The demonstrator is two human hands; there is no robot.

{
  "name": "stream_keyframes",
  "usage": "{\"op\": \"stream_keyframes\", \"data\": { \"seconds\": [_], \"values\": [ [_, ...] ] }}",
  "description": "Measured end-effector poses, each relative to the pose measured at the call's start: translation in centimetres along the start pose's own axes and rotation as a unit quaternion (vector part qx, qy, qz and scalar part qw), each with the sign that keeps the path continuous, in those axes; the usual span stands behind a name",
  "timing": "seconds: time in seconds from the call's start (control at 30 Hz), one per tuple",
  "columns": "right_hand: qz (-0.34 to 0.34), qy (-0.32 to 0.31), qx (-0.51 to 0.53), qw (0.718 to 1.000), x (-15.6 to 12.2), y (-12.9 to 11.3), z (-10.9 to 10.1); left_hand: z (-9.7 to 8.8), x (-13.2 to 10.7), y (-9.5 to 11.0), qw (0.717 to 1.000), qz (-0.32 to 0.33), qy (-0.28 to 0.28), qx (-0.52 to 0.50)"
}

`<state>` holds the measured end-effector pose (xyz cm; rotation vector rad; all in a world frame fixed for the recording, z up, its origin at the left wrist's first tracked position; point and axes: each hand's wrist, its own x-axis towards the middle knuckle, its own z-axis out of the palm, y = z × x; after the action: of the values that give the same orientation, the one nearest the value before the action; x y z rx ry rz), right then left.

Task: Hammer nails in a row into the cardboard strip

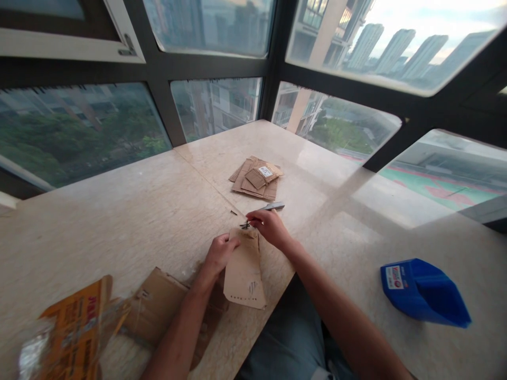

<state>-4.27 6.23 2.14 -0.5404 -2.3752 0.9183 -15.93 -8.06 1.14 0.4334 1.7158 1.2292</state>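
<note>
Windows wrap the corner beyond a pale stone-look table (150,211); towers and greenery outside. Cardboard piece (243,269), long and tapered, lies near the table's front edge, between the two hands. Left hand (217,253): grip narrow on its left edge near the far end, thumb on top. Right hand (273,229): fingertips pinched together at the far end, apparently on one of several thin dark pieces (244,226); too small to identify.

Progress, judged from layout: looks partway. Done: cardboard piece cut to shape, near corners clipped, row of dark dots along the near edge, some hatch marks beside it. Holes or ink, can't tell. Far end has a rough patch. Left over: the thin dark pieces sit loosely bunched at the far end, none clearly fixed in, so that bit seems unfinished.

Around it: one small loose dark piece (233,212) just beyond, grey cutter-like tool (275,206) lying past the right hand, stack of cardboard pieces (257,177) with a white label farther back. Left side: brown cardboard (156,303) and orange carton (77,322) with clear film. Right side, well apart: blue container (420,293), labelled.
</note>
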Motion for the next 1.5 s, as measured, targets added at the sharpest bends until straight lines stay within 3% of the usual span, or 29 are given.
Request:
{"op": "stream_keyframes", "data": {
  "seconds": [0.27,0.53,0.73,0.9,1.17,1.3,1.5],
  "values": [
    [0.018,0.039,0.004,0.999,-0.6,0.0,0.2,-0.3,-0.2,0.2,0.997,-0.021,-0.042,-0.059],
    [0.052,0.096,0.059,0.992,-3.9,-1.8,-2.5,-0.3,-0.7,0.4,0.996,-0.009,-0.045,-0.076],
    [0.097,0.122,0.134,0.979,-7.7,-3.8,-3.0,-0.5,-1.8,0.8,0.985,0.058,-0.149,-0.066],
    [0.111,0.17,0.122,0.972,-9.8,-5.0,-3.0,0.2,-2.8,1.2,0.979,0.079,-0.187,-0.031],
    [0.219,0.182,0.271,0.919,-13.0,-5.7,-5.7,3.5,-6.3,3.5,0.961,0.115,-0.238,0.082],
    [0.229,0.214,0.31,0.898,-14.8,-5.9,-7.8,6.2,-8.2,4.2,0.959,0.115,-0.245,0.09],
    [0.233,0.248,0.308,0.889,-18.2,-6.3,-12.0,11.1,-10.6,4.8,0.948,0.114,-0.283,0.089]
  ]
}}
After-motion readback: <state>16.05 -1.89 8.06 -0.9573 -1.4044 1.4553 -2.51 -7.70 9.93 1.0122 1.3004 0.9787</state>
